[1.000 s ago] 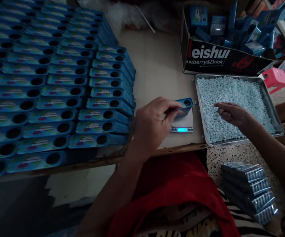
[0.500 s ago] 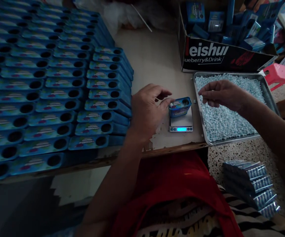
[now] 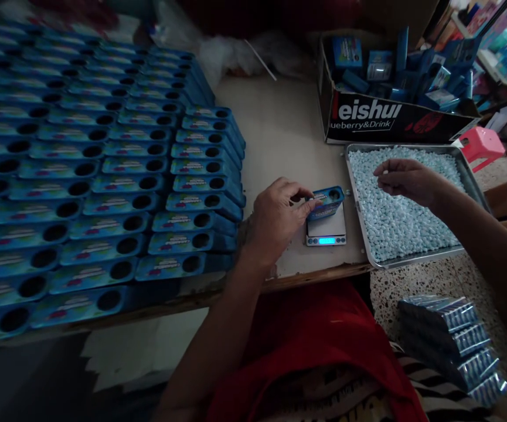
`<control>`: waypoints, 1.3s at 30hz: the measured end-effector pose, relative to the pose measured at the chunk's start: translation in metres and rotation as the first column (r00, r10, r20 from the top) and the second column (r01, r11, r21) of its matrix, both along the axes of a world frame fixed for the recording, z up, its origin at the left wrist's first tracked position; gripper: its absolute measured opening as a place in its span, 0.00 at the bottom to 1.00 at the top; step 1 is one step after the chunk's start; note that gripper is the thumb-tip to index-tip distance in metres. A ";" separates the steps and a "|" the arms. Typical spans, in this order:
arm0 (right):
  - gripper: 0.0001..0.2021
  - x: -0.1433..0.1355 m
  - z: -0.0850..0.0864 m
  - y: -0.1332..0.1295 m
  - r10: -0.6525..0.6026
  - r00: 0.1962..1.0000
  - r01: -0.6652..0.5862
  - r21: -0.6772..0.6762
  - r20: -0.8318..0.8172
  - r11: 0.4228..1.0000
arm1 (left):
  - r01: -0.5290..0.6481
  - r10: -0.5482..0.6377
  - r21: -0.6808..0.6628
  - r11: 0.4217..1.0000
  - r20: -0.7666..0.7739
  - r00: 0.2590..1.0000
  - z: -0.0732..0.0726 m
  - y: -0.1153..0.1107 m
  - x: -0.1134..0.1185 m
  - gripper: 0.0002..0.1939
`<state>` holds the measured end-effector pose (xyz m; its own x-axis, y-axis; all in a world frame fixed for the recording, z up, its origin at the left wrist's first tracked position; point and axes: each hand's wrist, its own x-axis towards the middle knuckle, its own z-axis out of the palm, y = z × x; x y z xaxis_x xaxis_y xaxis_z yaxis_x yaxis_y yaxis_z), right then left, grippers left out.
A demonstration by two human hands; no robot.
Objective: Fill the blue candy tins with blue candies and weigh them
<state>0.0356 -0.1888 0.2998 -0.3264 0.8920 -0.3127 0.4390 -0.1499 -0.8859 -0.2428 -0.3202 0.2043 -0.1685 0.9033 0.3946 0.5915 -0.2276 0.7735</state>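
Observation:
A small blue printed box [image 3: 331, 206] with a dark oval opening in its top stands on a compact digital scale [image 3: 326, 241] with a lit blue display. My left hand [image 3: 279, 220] pinches the left end of this box between thumb and fingers. Over the metal tray [image 3: 359, 225] of pale, pebble-like pieces [image 3: 405, 225], my right hand [image 3: 405, 180] hovers with its fingertips drawn together. Whatever those fingertips hold, if anything, is too small to make out.
Rows of similar blue boxes [image 3: 125, 183], openings upward, fill the table's left side. Behind the tray stands a black carton [image 3: 363, 120] holding blue packs. A pink stool [image 3: 482, 145] is at the right. Wrapped packs [image 3: 455, 346] are stacked low, beside the red apron [image 3: 315, 334].
My left thumb and fingers have closed on the box's end. My right hand stays over the tray, slightly farther from its left rim. The camera view has shifted a little.

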 end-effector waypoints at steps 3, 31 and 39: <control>0.07 0.015 -0.011 0.010 0.043 0.938 -0.140 0.262 0.345 0.955 | -0.025 0.026 -0.030 0.999 0.047 0.999 -0.002 0.001 0.001 0.03; 0.08 -0.074 0.033 -0.080 0.268 0.914 -0.404 0.609 0.306 0.683 | 0.126 -0.107 0.026 0.992 0.708 0.698 0.044 0.010 0.031 0.16; 0.04 -0.044 0.022 -0.067 0.123 0.986 -0.167 0.627 0.113 0.761 | 0.083 -0.098 0.051 0.995 0.493 0.864 0.047 -0.003 0.017 0.15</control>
